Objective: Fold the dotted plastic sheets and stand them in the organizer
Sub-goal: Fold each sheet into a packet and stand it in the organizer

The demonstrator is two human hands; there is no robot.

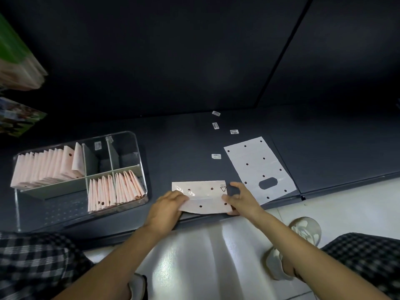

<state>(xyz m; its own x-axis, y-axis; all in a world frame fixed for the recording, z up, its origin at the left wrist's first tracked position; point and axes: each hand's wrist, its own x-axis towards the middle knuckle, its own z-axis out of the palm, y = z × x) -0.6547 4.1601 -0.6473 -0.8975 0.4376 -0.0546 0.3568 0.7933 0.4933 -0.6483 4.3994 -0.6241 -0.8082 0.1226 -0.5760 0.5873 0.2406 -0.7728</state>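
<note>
Dark and matte, the table [173,148] ran under everything, its near edge meeting a pale tiled floor [346,204]. At that edge both hands worked one dotted plastic sheet [203,197]: the left hand [167,205] pinched its left end, fingers curled over the lifted near flap, while the right hand [241,199] pinched the right end, thumb on the flap and fingers spread behind. Half folded, the sheet lay with its far half flat on the table. Just right of the hands a second dotted sheet [257,167], with a cut-out handle hole, lay unfolded and flat. Well to the left stood a clear organizer [138,148], with folded sheets [46,167] upright in its far-left compartment and more [115,192] in its near-right one. Small white labels [216,156] dotted the table beyond.
</note>
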